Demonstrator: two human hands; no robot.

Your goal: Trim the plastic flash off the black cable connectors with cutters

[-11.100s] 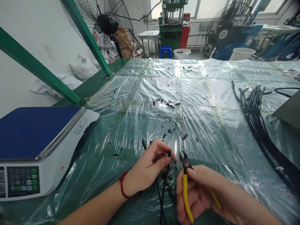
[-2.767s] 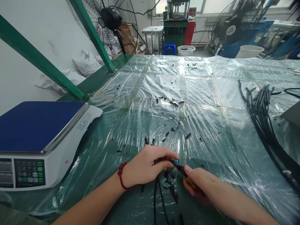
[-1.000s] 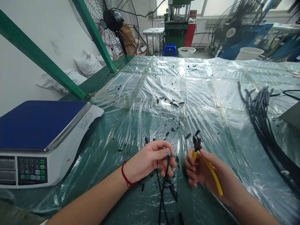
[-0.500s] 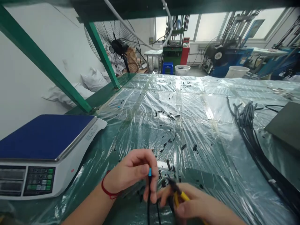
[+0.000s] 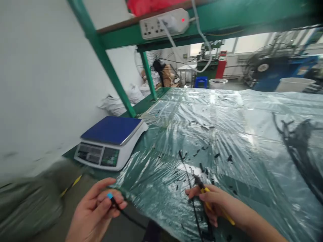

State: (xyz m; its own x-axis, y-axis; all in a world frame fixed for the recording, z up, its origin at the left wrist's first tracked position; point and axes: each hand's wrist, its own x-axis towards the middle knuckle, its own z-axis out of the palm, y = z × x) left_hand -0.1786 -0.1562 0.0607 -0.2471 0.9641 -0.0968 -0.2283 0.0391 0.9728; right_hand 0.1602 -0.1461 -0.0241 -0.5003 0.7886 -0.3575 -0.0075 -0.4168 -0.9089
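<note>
My left hand (image 5: 94, 211) is closed at lower left, off the table's near edge. Thumb and fingers pinch a black cable (image 5: 132, 220) just below its bright blue tip (image 5: 110, 195). Over the plastic-covered table, my right hand (image 5: 219, 203) is wrapped round pliers (image 5: 207, 195) with yellow handles and dark jaws pointing away from me. A thin black cable length (image 5: 188, 176) runs past the right fingertips towards the table's middle. Whether it is the same cable as the one in my left hand, I cannot tell. Small black scraps (image 5: 202, 167) lie around the jaws.
A scale (image 5: 113, 129) with a blue top stands at the left edge. Clear plastic sheeting (image 5: 156, 178) covers the table. A bundle of black cables (image 5: 299, 151) lies at right. Above hangs a green shelf with a power strip (image 5: 164, 24). A full-looking sack (image 5: 30, 208) sits at lower left.
My view has swung left and up. My left hand has moved away from the right one, leftward past the table edge, with the blue-tipped cable. The right hand keeps the pliers.
</note>
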